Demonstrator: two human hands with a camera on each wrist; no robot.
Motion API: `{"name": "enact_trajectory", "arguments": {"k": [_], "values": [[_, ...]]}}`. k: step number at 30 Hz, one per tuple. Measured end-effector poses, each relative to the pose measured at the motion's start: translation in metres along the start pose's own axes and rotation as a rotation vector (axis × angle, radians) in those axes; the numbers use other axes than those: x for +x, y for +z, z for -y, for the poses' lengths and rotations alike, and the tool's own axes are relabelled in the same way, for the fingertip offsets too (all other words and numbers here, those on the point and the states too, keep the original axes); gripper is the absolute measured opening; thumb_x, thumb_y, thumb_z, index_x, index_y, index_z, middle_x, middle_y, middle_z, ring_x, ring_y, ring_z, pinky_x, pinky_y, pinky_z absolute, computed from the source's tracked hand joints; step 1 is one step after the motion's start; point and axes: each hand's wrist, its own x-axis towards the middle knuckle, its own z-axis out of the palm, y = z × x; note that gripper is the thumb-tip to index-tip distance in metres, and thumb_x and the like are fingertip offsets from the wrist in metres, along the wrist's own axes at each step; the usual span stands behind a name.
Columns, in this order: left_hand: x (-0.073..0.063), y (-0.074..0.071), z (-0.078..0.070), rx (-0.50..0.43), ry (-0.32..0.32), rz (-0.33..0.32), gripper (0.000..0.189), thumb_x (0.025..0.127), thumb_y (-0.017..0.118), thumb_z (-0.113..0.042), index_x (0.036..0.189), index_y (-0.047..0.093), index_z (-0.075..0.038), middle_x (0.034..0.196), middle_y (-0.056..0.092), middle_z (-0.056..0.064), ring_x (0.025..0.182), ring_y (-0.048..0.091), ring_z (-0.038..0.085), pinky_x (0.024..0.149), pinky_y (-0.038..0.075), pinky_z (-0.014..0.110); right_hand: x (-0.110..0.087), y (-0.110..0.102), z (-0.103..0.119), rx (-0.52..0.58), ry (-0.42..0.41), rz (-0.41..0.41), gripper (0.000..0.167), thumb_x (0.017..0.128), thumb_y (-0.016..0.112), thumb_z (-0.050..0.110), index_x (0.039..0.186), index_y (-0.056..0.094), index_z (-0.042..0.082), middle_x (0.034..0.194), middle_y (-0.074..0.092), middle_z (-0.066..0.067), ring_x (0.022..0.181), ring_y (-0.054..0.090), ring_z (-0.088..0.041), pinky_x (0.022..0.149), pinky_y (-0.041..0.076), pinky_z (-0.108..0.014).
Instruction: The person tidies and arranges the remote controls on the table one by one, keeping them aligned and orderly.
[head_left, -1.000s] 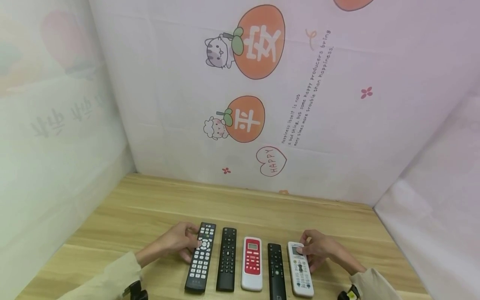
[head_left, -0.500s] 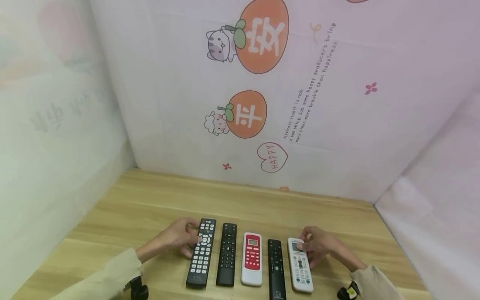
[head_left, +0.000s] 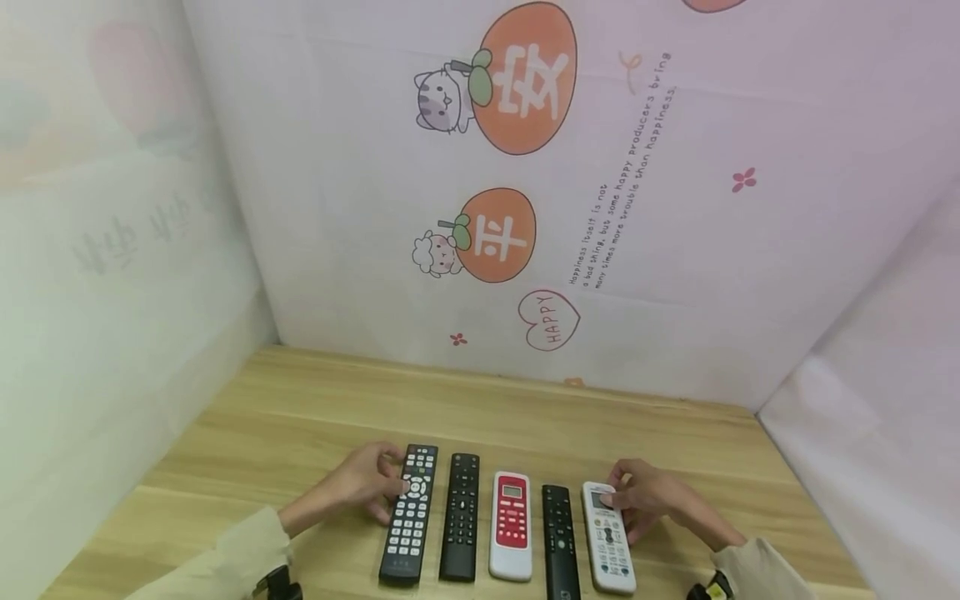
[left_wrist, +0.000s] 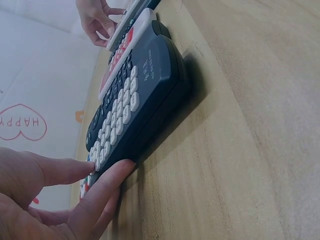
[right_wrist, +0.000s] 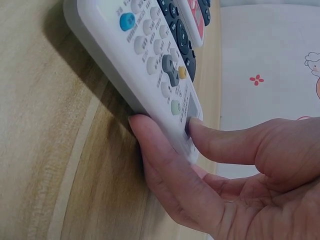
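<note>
At the left end of a row of remote controls, my left hand pinches a black remote with white buttons near its far end. The left wrist view has the thumb on the keys and fingers against the side edge. My right hand grips the far end of a white remote with a small screen, rightmost in the row. Seen from the right wrist, the thumb presses on the screen area and the fingers lie along its side, low by the table.
Between the hands lie a black remote, a white remote with a red face and another slim black remote, side by side. The wooden table meets a white printed cloth wall behind, with cloth at both sides.
The head view has tilted and shifted slightly. Both hands keep their hold, and the remotes stay in the same row.
</note>
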Motion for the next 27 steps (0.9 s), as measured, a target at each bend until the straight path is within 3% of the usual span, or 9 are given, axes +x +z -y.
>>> {"name": "enact_trajectory", "arguments": {"k": [6, 11, 16, 18, 21, 25, 27], "values": [[0.0, -0.001, 0.001, 0.01, 0.027, -0.007, 0.057, 0.087, 0.076, 0.006, 0.137, 0.049, 0.016, 0.096, 0.062, 0.018, 0.063, 0.068, 0.026, 0.055, 0.067, 0.04, 0.001, 0.0, 0.0, 0.011, -0.008, 0.008, 0.019, 0.099, 0.068, 0.002, 0.11, 0.053, -0.003, 0.088, 0.067, -0.017, 0.072, 0.072, -0.025, 0.062, 0.069, -0.039], [-0.004, -0.004, 0.006, 0.013, 0.013, -0.022, 0.055, 0.089, 0.074, 0.006, 0.136, 0.049, 0.016, 0.097, 0.062, 0.019, 0.065, 0.068, 0.026, 0.056, 0.067, 0.041, 0.006, 0.003, 0.001, -0.025, -0.011, 0.026, 0.018, 0.099, 0.07, 0.005, 0.108, 0.055, -0.002, 0.088, 0.068, -0.017, 0.073, 0.073, -0.027, 0.062, 0.069, -0.04], [-0.002, -0.009, 0.0, 0.082, 0.029, -0.051, 0.049, 0.094, 0.073, -0.004, 0.135, 0.053, 0.013, 0.102, 0.066, 0.017, 0.073, 0.069, 0.024, 0.06, 0.067, 0.038, 0.009, -0.002, 0.007, -0.139, -0.017, -0.055, 0.012, 0.1, 0.069, 0.01, 0.102, 0.06, 0.003, 0.086, 0.066, -0.014, 0.07, 0.07, -0.026, 0.058, 0.067, -0.039], [0.001, -0.014, -0.005, 0.105, 0.043, -0.043, 0.045, 0.096, 0.071, -0.007, 0.135, 0.056, 0.011, 0.105, 0.067, 0.016, 0.081, 0.069, 0.025, 0.064, 0.067, 0.038, 0.01, -0.006, 0.01, -0.195, -0.069, -0.115, 0.009, 0.1, 0.068, 0.011, 0.102, 0.062, 0.004, 0.088, 0.066, -0.012, 0.072, 0.067, -0.024, 0.058, 0.063, -0.036], [0.007, -0.022, -0.01, 0.184, 0.111, -0.048, 0.041, 0.097, 0.069, -0.009, 0.133, 0.06, 0.007, 0.112, 0.068, 0.017, 0.094, 0.069, 0.027, 0.075, 0.067, 0.041, 0.015, -0.013, 0.013, -0.284, -0.269, -0.205, 0.01, 0.101, 0.066, 0.01, 0.106, 0.064, 0.001, 0.096, 0.069, -0.01, 0.082, 0.065, -0.022, 0.064, 0.06, -0.033], [0.019, -0.033, -0.016, 0.381, 0.296, -0.119, 0.042, 0.098, 0.069, -0.013, 0.137, 0.061, 0.001, 0.128, 0.067, 0.021, 0.111, 0.067, 0.033, 0.09, 0.065, 0.048, 0.021, -0.02, 0.019, -0.415, -0.539, -0.358, 0.018, 0.103, 0.065, 0.013, 0.117, 0.066, 0.001, 0.111, 0.07, -0.01, 0.098, 0.069, -0.026, 0.078, 0.065, -0.039], [0.024, -0.04, -0.019, 0.473, 0.398, -0.143, 0.045, 0.1, 0.069, -0.015, 0.142, 0.06, -0.002, 0.139, 0.063, 0.022, 0.121, 0.063, 0.038, 0.099, 0.061, 0.055, 0.022, -0.022, 0.023, -0.493, -0.622, -0.434, 0.022, 0.104, 0.065, 0.016, 0.122, 0.067, 0.005, 0.119, 0.07, -0.011, 0.106, 0.07, -0.029, 0.086, 0.065, -0.046]]}}
